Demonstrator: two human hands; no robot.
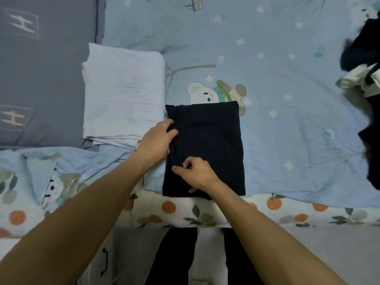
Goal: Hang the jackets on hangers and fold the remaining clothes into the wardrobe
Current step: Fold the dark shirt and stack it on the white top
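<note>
A dark navy garment [218, 140] lies folded into a rectangle on the light blue bedspread [277, 89], near the bed's front edge. My left hand [157, 140] grips the garment's left edge, fingers curled into the fabric. My right hand [195, 173] pinches the cloth at the lower left part of the rectangle, thumb and forefinger together. A heap of dark and cream clothes [364, 64] lies at the far right of the bed.
A folded pale blue blanket [123, 95] sits just left of the garment. A grey pillow [41, 68] fills the upper left. A white sheet with orange fruit print [185, 210] lines the bed's front edge. My dark trouser legs [174, 256] show below.
</note>
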